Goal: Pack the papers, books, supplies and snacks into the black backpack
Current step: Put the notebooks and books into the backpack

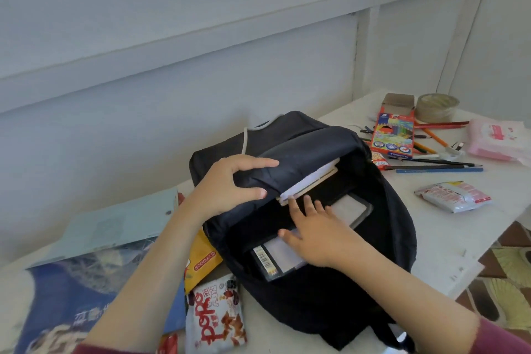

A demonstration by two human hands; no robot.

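Beside a red-and-white snack packet (215,316), the black fabric backpack (330,304) is held open by the gripping left hand (227,187); a white book (283,256) is pressed inside by the flat right hand (324,236). White papers (309,181) could be creased if the flap (301,164) slips.

My one camera rides on my head, facing forward and down; close over the white table (431,227); edges seem lens-warped.

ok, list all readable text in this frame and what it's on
"VFOODS": yellow snack pack, upside down.
"STAEDTLER": pencil box, small.
"pepe", roughly: white snack pack, sideways.
Too blurred: blue book cover, barcode label inside the black backpack, red-white pack, pink pack.
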